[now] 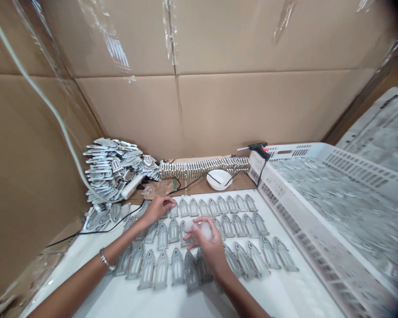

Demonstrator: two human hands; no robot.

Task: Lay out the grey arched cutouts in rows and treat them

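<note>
Your right hand [209,247] cupping white wad [200,230]; left hand [157,210] apart, on grey arched piece [174,211]. Careless sweep could knock rows [239,225] askew.

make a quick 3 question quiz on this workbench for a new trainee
1. Which hand wears the metal bangle?
2. True or false: the hot glue gun rests at the corner of the white perforated crate.
3. What shape are the grey arched pieces laid in rows on the white surface?
A. Pointed arched windows
B. Circles
C. Stars

Key: 1. The left hand. 2. True. 3. A.
</note>
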